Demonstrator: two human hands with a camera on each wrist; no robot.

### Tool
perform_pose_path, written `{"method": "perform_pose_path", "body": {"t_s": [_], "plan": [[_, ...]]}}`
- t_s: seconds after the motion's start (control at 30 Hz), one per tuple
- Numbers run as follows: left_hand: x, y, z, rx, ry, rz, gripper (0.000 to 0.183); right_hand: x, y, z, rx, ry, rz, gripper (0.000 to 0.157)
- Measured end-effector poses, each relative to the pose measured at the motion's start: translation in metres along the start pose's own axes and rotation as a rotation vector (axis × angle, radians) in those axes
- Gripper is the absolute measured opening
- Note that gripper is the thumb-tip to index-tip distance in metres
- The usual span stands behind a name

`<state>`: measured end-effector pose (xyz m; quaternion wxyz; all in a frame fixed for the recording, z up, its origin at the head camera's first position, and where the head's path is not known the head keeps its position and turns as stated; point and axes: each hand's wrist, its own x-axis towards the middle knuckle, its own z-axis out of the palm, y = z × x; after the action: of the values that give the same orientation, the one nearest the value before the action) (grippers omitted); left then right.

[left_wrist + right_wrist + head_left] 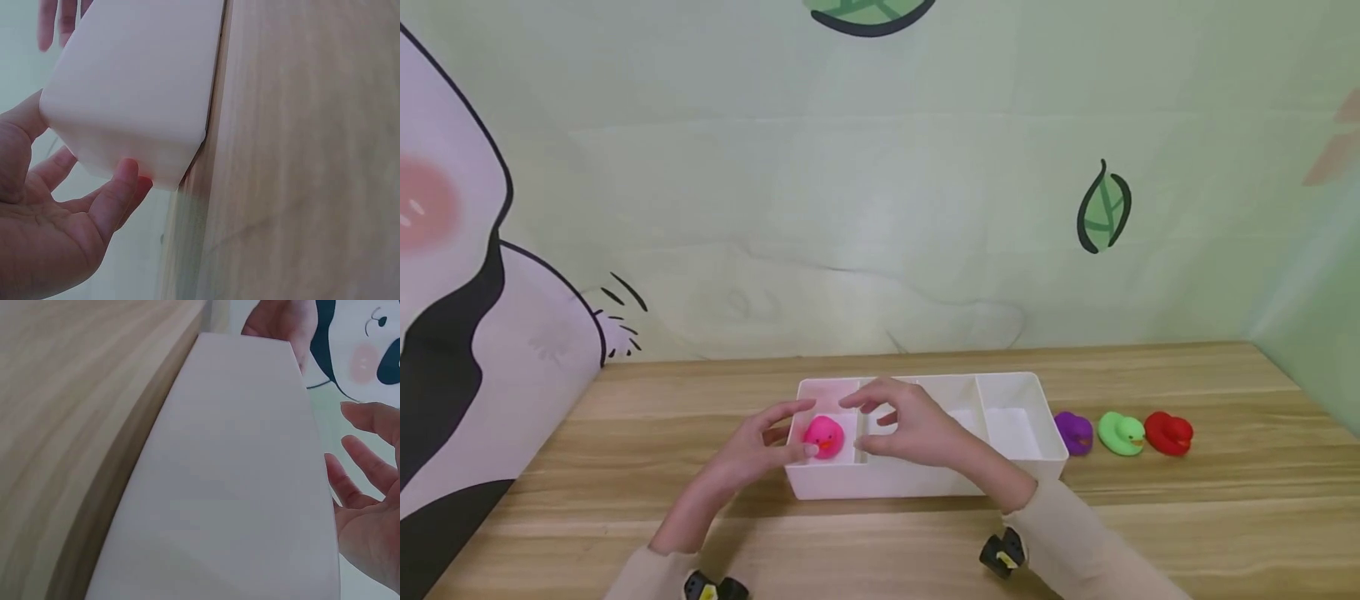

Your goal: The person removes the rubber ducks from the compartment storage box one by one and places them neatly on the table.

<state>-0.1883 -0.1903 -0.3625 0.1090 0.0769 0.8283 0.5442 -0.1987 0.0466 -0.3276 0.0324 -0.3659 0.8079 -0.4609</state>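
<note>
A white box with several compartments [917, 482] stands lengthwise on the wooden table. Inside its leftmost compartment sits a pink rubber duck [824, 435]. My left hand [756, 446] is at the box's left end, its thumb at the front rim by the duck. In the left wrist view, that hand's fingers [126, 178] lie against the box's end wall, loosely bent. Over the compartments next to the duck hovers my right hand [917, 425], thumb and fingers spread apart with nothing between them. The right wrist view shows its relaxed fingers [365, 462] beside the box's top edge.
Right of the box, a purple duck [1074, 434], a green duck [1122, 433] and a red duck [1169, 433] stand in a row on the table [1262, 500]. A printed backdrop [925, 208] with leaves and a cartoon figure rises behind the table's back edge.
</note>
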Motion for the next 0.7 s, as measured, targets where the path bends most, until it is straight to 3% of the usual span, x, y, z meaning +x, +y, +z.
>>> {"method": "perform_pose_path", "body": {"t_s": [0.43,0.7], "plan": [[-0.001,-0.002,0.000,-0.031,-0.021,0.024,0.061,0.020,-0.001,0.022,-0.069,-0.028,-0.008,0.035],[-0.001,-0.002,-0.001,-0.041,-0.028,0.024,0.063,0.036,0.005,0.029,-0.173,-0.050,-0.014,0.032]]}}
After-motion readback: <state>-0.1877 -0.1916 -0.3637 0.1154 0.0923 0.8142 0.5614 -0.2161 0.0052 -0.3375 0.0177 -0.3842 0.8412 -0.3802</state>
